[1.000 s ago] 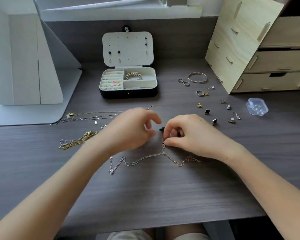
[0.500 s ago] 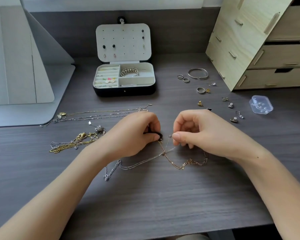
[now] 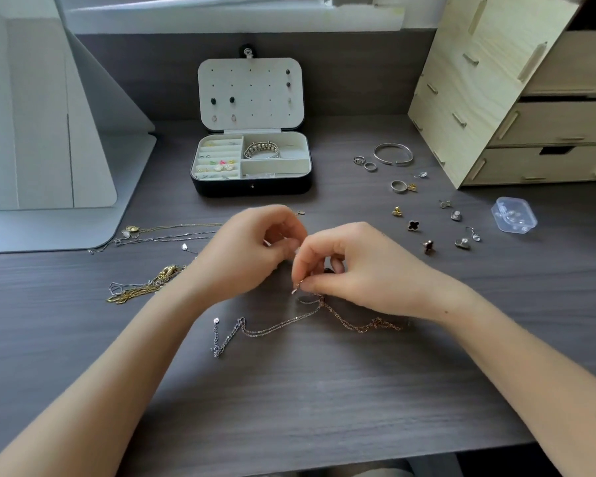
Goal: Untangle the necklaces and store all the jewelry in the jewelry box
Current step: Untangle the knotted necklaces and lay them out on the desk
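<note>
Two tangled chains lie at mid-desk: a silver necklace (image 3: 255,330) trailing left and a rose-gold necklace (image 3: 362,325) trailing right. My right hand (image 3: 351,270) pinches the knot where they cross, with a dark pendant under its fingers. Close beside it, my left hand (image 3: 252,253) has its fingers curled at the same knot; what it pinches is hidden. The open jewelry box (image 3: 252,187) stands behind the hands, with a bracelet and small pieces in its compartments and studs on its lid.
Other necklaces (image 3: 166,232) and a gold chain pile (image 3: 141,285) lie to the left. A bangle (image 3: 393,153), rings (image 3: 398,186), earrings (image 3: 427,246) and a small clear plastic case (image 3: 514,215) are scattered right. A wooden drawer unit (image 3: 496,98) stands back right, a white stand (image 3: 49,132) back left.
My hands have come back together over the knot after being apart. The right hand now pinches the chains lower, near the crossing, and the left has lifted a little.
</note>
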`<action>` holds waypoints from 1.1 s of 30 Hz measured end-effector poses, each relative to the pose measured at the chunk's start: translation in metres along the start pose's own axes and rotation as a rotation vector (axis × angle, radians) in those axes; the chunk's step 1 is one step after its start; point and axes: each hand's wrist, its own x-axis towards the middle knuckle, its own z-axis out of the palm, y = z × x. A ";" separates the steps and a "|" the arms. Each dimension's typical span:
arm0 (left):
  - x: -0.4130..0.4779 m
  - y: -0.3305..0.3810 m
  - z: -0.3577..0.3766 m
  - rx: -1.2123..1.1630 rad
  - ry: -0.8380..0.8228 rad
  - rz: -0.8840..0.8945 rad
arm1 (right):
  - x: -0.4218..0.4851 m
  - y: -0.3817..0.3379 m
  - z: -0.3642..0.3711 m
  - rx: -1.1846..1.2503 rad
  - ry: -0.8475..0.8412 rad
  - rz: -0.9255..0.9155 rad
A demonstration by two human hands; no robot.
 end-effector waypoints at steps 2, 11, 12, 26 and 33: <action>-0.004 -0.002 -0.003 0.017 0.097 0.009 | 0.005 -0.001 0.001 -0.067 -0.004 -0.011; -0.035 -0.016 0.004 0.244 0.094 0.375 | 0.005 0.017 -0.005 -0.443 0.070 0.130; -0.037 -0.017 0.005 0.277 0.043 0.430 | 0.003 0.017 -0.005 -0.435 0.052 0.144; -0.057 -0.033 0.002 0.625 -0.126 0.532 | -0.019 0.022 -0.010 -0.405 -0.040 0.130; -0.059 -0.037 0.001 0.711 -0.145 0.521 | -0.024 0.017 -0.012 -0.292 0.057 0.178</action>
